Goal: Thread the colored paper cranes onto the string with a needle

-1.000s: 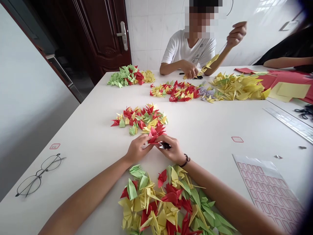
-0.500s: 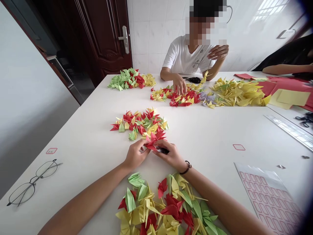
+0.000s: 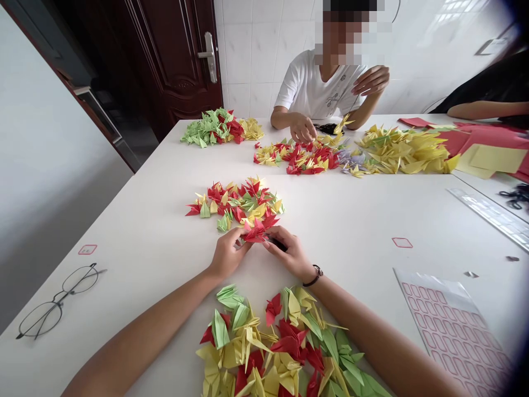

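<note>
Red folded paper [image 3: 257,228] is pinched in my left hand [image 3: 227,252], just in front of a string-like cluster of red, yellow and green paper cranes [image 3: 237,201]. My right hand [image 3: 291,255] has its fingers closed at the right side of the red paper, with something black [image 3: 278,243] partly hidden in the palm. A dark bracelet [image 3: 317,274] circles the right wrist. Between my forearms lies a loose pile of yellow, red and green folded papers [image 3: 268,353].
Eyeglasses [image 3: 58,302] lie at left. At right are a sticker sheet [image 3: 452,325] and a clear ruler [image 3: 491,219]. Across the white table [image 3: 351,220], a person in a white shirt [image 3: 309,82] handles more paper cranes; another person's forearm [image 3: 487,110] rests at far right.
My hands stay together, and the red paper between them has tilted slightly. The person opposite has drawn one hand back a little from the cranes. The view has shifted slightly.
</note>
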The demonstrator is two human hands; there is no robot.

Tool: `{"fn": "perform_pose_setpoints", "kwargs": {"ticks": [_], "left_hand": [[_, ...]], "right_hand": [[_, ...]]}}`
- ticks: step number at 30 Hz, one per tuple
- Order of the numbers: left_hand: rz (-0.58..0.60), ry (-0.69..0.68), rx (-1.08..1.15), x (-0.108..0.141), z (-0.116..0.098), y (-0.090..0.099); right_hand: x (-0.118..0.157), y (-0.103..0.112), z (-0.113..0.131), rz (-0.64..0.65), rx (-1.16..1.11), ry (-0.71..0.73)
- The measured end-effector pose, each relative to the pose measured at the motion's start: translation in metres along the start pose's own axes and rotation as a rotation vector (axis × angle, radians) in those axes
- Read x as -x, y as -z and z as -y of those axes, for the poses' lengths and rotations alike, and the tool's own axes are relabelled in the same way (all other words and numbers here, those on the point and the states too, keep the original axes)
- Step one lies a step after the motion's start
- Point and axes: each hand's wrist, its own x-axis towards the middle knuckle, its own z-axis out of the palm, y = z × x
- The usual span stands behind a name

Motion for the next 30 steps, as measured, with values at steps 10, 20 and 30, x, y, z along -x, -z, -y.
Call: {"fn": "perform_pose_setpoints", "kwargs": {"ticks": [10, 20, 30], "left_hand": [[-0.001, 0.011, 0.02, -0.0005, 0.0043, -0.0014], [0.045, 0.005, 0.039, -0.0002, 0.0061, -0.0019], [0.102, 0.019, 0.059, -0.0001, 0.0037, -0.0019]], "right_hand": [[-0.0014, 0.0005, 0.0009, 0.08, 0.055, 0.02], [-0.0014, 0.0002, 0.0015, 0.057, 0.094, -0.002], [-0.002, 0.0, 0.0018, 0.074, 0.104, -0.015]]}}
